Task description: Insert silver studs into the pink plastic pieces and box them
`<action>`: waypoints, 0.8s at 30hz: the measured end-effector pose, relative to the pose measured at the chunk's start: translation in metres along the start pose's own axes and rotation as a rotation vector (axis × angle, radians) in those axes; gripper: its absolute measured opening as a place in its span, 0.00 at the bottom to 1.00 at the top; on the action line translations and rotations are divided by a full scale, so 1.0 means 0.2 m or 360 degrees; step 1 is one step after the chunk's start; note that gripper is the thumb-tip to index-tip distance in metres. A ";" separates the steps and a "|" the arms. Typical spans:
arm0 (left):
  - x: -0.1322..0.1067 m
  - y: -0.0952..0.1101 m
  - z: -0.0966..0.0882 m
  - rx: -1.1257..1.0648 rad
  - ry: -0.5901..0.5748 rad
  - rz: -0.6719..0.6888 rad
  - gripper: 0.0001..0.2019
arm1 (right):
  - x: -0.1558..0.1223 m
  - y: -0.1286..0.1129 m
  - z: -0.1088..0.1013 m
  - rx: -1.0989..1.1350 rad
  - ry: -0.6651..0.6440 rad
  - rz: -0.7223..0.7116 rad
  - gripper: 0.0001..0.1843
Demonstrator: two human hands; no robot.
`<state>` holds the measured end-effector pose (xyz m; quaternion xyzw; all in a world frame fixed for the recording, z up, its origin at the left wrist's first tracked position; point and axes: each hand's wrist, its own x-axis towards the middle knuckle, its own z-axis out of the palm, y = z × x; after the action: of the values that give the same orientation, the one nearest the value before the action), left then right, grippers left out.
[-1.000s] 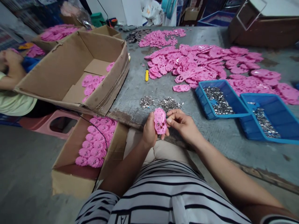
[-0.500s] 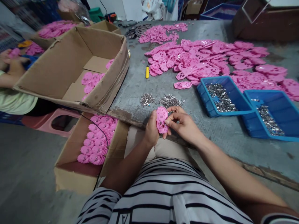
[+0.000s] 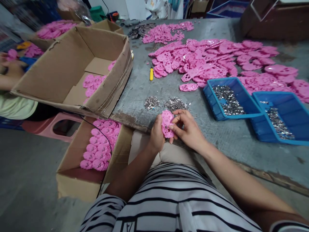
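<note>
A pink plastic shell (image 3: 167,121) with holes and small details is held upright at the table's front edge. My left hand (image 3: 157,133) is closed around its left side, thumb along the edge. My right hand (image 3: 187,129) has thumb and finger pinched at the shell's lower right face; whether a small part sits between the fingertips is hidden. Just beyond my hands are two small heaps of shiny metal bits, a left heap (image 3: 152,102) and a right heap (image 3: 177,104).
Two blue bins (image 3: 217,109) of metal parts stand at right, before a wide pile of pink shells (image 3: 207,61). A yellow-handled screwdriver (image 3: 151,74) lies further back. At left are a large cardboard box (image 3: 55,71), a lower box of pink pieces (image 3: 98,145) and another person's arm (image 3: 9,80).
My right thumb and fingers have shifted slightly up and left over the shell's face. The left hand still holds the shell in about the same place.
</note>
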<state>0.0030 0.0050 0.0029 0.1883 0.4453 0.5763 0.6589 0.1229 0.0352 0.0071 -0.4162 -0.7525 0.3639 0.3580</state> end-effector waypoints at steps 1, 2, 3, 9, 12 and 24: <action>0.00 0.00 0.00 0.0021 -0.0055 0.0003 0.26 | 0.01 0.01 -0.01 0.0000 0.0044 -0.0005 0.03; 0.00 0.00 -0.01 0.0044 -0.0108 0.0023 0.27 | 0.02 0.02 -0.03 -0.0002 0.0099 -0.0015 0.03; 0.00 0.00 -0.01 0.0065 -0.0150 0.0052 0.28 | 0.05 0.04 -0.07 -0.0013 0.0173 -0.0031 0.02; -0.01 0.02 -0.04 0.0147 -0.0209 0.0191 0.22 | 0.27 0.22 -0.52 -0.0558 0.0842 0.0283 0.06; -0.01 0.01 -0.06 0.0254 -0.0173 0.0233 0.21 | 0.32 0.29 -0.71 -0.1108 0.0596 0.0784 0.08; 0.09 -0.10 -0.12 0.0475 -0.0149 0.0270 0.13 | 0.28 0.31 -0.69 -0.1467 -0.0155 0.1139 0.07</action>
<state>-0.0065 0.0106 -0.0318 0.3477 0.4772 0.5479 0.5926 0.2388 0.1426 0.0341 -0.7399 -0.6614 0.1159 -0.0402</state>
